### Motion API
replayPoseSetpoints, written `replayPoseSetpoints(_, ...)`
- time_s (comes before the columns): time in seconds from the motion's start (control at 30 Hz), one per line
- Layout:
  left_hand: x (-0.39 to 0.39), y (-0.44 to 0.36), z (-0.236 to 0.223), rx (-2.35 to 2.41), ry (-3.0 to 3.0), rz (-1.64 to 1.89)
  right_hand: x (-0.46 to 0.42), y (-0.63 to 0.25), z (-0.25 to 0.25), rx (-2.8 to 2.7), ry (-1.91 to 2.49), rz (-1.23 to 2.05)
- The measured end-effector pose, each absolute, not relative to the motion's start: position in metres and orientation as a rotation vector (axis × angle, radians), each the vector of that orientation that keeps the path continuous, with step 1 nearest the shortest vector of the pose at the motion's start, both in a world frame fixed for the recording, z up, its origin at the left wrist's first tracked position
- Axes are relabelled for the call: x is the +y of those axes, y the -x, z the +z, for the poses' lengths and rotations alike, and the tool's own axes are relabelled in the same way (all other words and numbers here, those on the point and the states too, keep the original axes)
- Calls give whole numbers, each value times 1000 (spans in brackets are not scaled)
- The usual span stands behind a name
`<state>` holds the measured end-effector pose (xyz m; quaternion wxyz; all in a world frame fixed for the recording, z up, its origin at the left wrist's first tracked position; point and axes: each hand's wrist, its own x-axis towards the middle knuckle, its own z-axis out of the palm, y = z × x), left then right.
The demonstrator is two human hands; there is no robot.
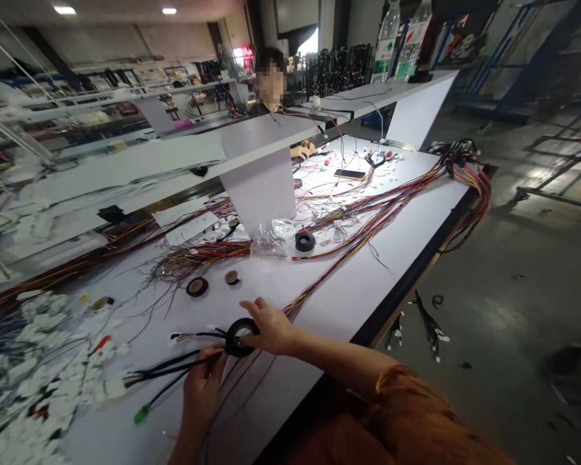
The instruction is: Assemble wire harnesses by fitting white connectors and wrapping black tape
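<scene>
My left hand (204,378) is closed around a wire harness (167,369), pinching it where its black-wrapped branches meet. Those branches fan out to the left, and one ends in a green connector (141,414). Just right of that pinch, my right hand (270,328) has its thumb in the hole of a roll of black tape (242,336), with the other fingers partly raised. The roll sits against the harness. From under my right hand, a bundle of red, yellow and black wires (322,281) runs up the table to the right.
Tape rolls (197,286) lie beyond my hands, near a clear plastic bag (274,239). White connectors (53,381) pile up at left. A shelf (271,139) spans the table (397,258). A person (271,84) sits across, a hand on the table near a phone (349,174).
</scene>
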<state>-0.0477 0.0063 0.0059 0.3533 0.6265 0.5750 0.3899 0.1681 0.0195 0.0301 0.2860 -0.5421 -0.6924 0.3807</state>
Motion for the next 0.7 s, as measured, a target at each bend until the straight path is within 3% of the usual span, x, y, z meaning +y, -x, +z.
replayPoseSetpoints(0.07, 8, 49, 7, 1472, -1672, 982, 29, -169, 38, -2158, 1241, 786)
replayPoseSetpoints(0.2, 8, 48, 10, 1468, -1752, 1014, 43, -155, 45, -2460, 1090, 726)
replayPoseSetpoints(0.7, 10, 48, 10, 1452, -1665, 940, 25, -135, 44, -2512, 1260, 582)
